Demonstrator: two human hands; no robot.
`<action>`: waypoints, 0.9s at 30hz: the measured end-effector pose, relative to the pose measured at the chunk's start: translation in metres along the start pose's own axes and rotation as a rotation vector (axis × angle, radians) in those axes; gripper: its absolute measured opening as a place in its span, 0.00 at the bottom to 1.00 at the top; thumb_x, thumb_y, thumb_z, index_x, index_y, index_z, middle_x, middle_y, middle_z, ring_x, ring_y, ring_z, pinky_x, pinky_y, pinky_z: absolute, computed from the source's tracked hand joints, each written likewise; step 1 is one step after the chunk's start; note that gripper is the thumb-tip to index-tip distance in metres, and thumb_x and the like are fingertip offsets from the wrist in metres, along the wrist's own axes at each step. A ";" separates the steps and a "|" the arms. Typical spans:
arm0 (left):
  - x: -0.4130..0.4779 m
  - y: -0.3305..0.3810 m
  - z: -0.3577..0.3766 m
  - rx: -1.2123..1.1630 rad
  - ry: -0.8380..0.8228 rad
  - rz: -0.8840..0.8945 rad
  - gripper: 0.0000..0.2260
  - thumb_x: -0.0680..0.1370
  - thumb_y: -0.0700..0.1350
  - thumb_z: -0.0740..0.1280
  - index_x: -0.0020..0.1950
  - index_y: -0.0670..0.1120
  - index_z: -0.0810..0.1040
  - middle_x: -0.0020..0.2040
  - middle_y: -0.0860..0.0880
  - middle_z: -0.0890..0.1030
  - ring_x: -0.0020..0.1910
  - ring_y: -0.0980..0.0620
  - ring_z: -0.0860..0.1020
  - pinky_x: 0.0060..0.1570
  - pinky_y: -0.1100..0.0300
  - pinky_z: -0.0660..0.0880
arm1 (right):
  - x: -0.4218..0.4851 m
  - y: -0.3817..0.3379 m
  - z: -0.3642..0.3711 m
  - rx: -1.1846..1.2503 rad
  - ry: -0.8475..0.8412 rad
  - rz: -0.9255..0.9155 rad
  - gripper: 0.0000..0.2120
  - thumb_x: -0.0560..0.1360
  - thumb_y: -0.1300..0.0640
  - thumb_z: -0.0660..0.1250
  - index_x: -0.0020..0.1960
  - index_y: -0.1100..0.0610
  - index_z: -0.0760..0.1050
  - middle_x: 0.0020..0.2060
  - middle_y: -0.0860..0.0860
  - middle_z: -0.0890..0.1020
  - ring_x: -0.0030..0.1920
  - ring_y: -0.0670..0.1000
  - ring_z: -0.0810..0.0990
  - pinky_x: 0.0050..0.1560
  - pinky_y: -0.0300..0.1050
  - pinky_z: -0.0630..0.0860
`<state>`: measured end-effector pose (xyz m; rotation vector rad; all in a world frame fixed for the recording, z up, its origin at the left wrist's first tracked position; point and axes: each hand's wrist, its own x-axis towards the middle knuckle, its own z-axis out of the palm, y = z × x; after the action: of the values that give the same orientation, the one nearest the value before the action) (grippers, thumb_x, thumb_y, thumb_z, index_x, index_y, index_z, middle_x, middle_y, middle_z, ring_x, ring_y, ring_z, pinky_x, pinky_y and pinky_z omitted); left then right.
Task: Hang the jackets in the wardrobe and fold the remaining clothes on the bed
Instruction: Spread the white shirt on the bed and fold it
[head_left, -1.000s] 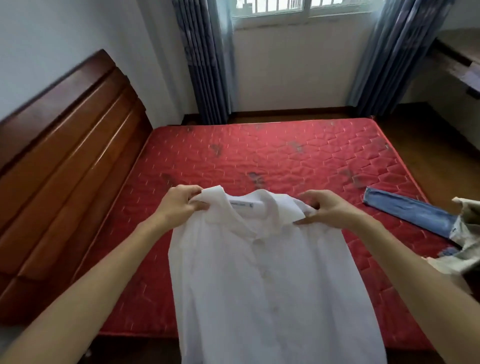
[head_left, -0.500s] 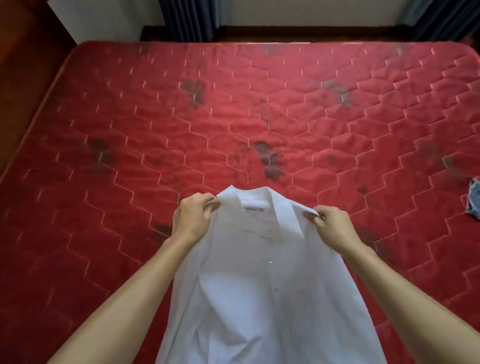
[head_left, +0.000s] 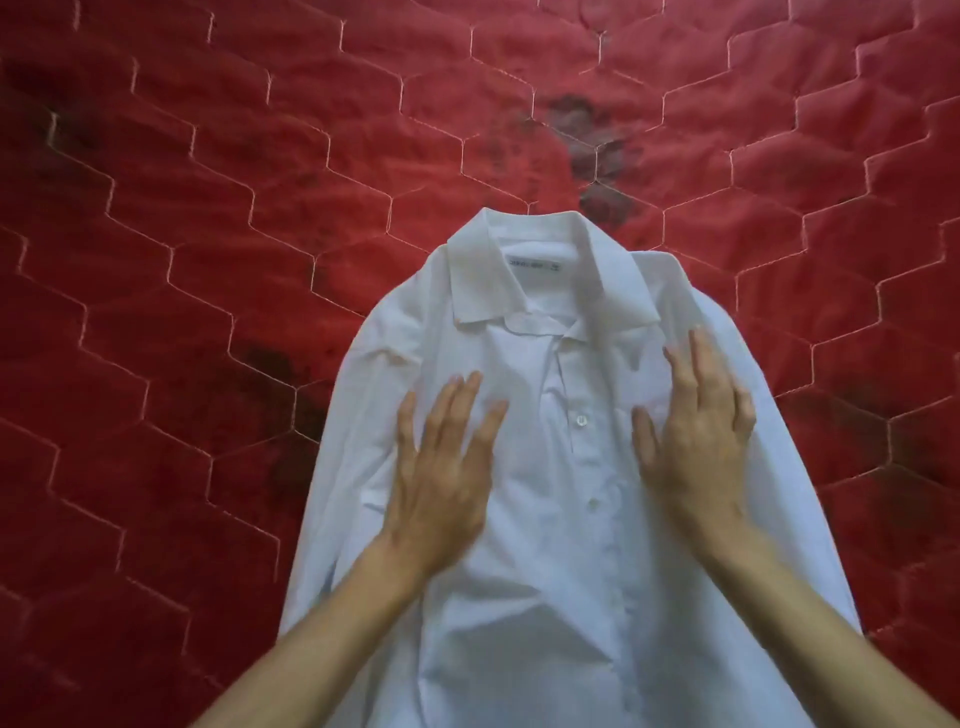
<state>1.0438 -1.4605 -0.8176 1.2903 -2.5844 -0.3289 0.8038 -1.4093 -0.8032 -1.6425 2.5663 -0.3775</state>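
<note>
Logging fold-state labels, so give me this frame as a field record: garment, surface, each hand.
garment: white collared button-up shirt, front up, collar at far end
surface: red hexagon-quilted mattress, dark stains
left hand: flat on shirt, left of buttons, fingers straight
right hand: flat on shirt, right of buttons, fingers straight
fold: not started

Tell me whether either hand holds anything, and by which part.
Nothing is held. The left hand and right hand rest flat, fingers straight, on the chest of the white shirt, either side of its buttons.
</note>
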 end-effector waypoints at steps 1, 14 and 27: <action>-0.028 0.012 0.001 0.006 -0.067 0.041 0.24 0.77 0.39 0.66 0.74 0.44 0.72 0.77 0.40 0.65 0.78 0.42 0.61 0.72 0.34 0.58 | -0.024 -0.001 -0.005 0.003 -0.011 0.019 0.30 0.75 0.59 0.66 0.75 0.62 0.62 0.77 0.60 0.60 0.77 0.58 0.60 0.73 0.53 0.52; -0.280 0.055 -0.045 0.006 -0.450 -0.326 0.27 0.81 0.48 0.56 0.79 0.40 0.60 0.79 0.38 0.58 0.78 0.40 0.60 0.72 0.44 0.65 | -0.281 0.005 -0.055 0.095 -0.495 0.444 0.35 0.74 0.54 0.73 0.76 0.60 0.62 0.77 0.61 0.60 0.76 0.62 0.61 0.71 0.61 0.64; -0.375 0.038 -0.087 -0.049 -0.209 -1.164 0.27 0.81 0.55 0.64 0.73 0.41 0.62 0.64 0.35 0.72 0.56 0.31 0.75 0.49 0.41 0.74 | -0.388 0.117 -0.107 0.133 -0.273 1.032 0.27 0.82 0.51 0.61 0.76 0.59 0.59 0.73 0.61 0.63 0.66 0.68 0.70 0.63 0.61 0.68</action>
<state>1.2608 -1.1455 -0.7644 2.6994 -1.6121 -0.7140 0.8450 -0.9948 -0.7558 -0.1708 2.6570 -0.1959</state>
